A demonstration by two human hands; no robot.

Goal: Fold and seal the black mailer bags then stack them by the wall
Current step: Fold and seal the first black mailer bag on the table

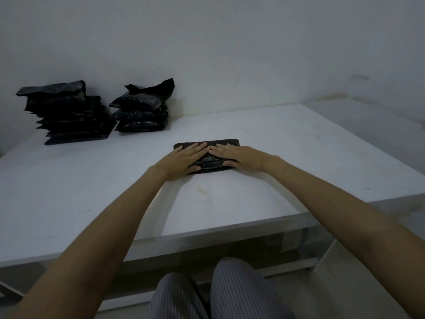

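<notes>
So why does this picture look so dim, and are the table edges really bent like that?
Head view: the light is low and greyish, so the black mailer bag under the left hand and right hand shows little detail beyond a faint sheen. The two stacks by the wall merge into dark shapes. The wide-angle lens likely stretches the table edges and the forearms.

Left hand (184, 160) and right hand (236, 157) press flat on a black mailer bag (208, 161) mid-frame; two stacks (73, 116) sit upper left.
</notes>
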